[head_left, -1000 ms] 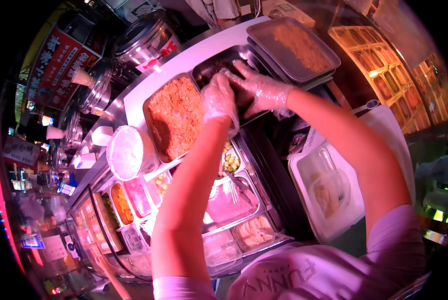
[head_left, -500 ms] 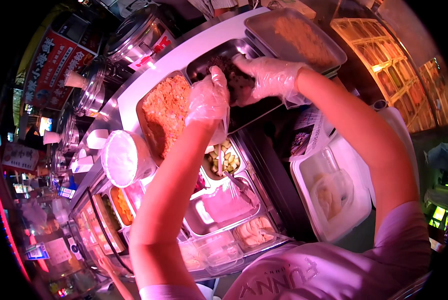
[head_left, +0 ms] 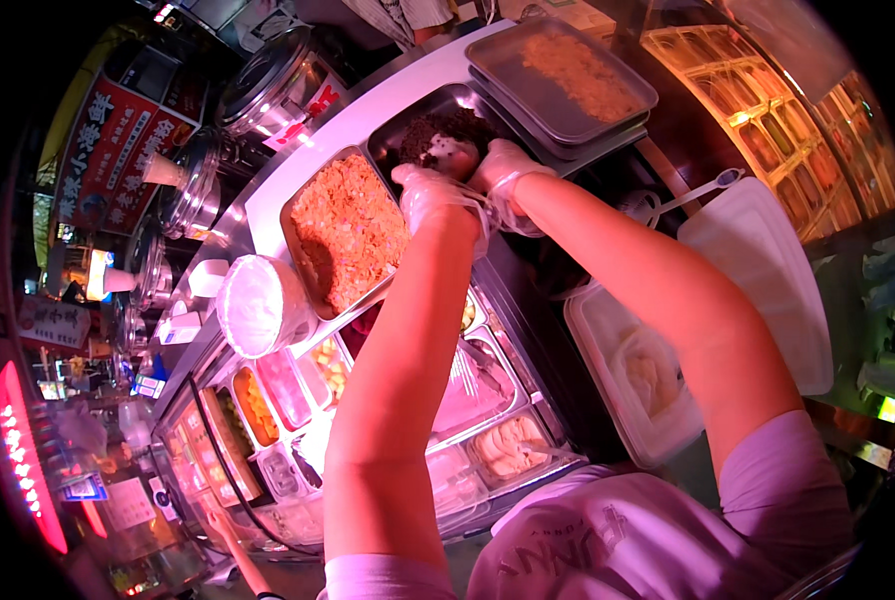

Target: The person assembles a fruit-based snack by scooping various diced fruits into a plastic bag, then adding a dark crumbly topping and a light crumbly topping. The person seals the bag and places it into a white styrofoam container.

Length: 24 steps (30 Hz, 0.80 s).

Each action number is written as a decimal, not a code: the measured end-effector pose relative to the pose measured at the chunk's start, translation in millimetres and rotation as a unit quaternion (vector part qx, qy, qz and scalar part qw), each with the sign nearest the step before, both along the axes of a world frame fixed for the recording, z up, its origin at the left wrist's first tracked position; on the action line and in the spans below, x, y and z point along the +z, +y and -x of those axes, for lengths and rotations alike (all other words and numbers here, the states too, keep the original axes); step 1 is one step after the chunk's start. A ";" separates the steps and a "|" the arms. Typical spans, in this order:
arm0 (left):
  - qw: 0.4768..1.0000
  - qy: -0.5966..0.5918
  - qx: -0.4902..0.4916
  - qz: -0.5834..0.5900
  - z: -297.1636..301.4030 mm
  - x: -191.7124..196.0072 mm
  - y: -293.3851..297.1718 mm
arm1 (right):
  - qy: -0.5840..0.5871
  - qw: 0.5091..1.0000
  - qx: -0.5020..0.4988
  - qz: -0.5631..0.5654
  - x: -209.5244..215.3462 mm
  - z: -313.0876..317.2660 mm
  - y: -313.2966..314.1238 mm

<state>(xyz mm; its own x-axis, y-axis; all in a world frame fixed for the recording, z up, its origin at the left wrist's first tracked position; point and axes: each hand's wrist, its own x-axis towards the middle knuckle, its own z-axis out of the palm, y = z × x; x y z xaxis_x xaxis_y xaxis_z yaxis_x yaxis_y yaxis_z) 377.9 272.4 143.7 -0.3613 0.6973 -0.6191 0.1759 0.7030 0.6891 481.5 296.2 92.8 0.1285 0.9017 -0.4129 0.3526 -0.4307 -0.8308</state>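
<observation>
In a dark metal tray (head_left: 383, 138) at the far middle lies a heap of dark brown crumbs (head_left: 446, 128). A pale, rounded lump (head_left: 456, 158), partly coated with the crumbs, sits at the heap's near side. My left hand (head_left: 434, 198), in a clear plastic glove, curls against the lump's near left side. My right hand (head_left: 504, 176), gloved likewise, closes against it from the right. Both hands hide the lump's lower part and some of their own fingertips.
A tray of orange flaky filling (head_left: 346, 225) adjoins on the left, beside a white lined tub (head_left: 263, 308). Stacked trays (head_left: 578, 85) stand far right. Below lie an open white box (head_left: 628, 385) and its lid (head_left: 763, 290). Another person's arm (head_left: 230, 540) shows lower left.
My hands have come lower and closer together, the right one moving left and down. The pale lump and crumbs now show more plainly beyond them. The whole view has shifted slightly.
</observation>
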 end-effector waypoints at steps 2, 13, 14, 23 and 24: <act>0.858 0.332 -0.392 0.017 0.4 12.6 -0.2 | 0.195 0.979 -0.050 -0.011 -9.0 -10.0 5.9; 0.549 0.630 -0.534 -0.130 30.6 74.0 -2.1 | -0.037 0.938 0.301 -0.171 51.1 -33.1 55.1; 0.488 0.649 -0.572 -0.115 36.2 70.8 5.8 | -0.030 0.937 0.298 -0.179 52.5 -32.0 55.9; 0.749 0.394 -0.495 -0.199 74.7 54.4 39.1 | -0.307 0.926 0.222 0.006 83.2 -22.4 26.0; 0.718 0.437 -0.508 -0.185 73.4 48.4 49.2 | -0.276 0.941 0.197 -0.014 77.4 -25.6 22.8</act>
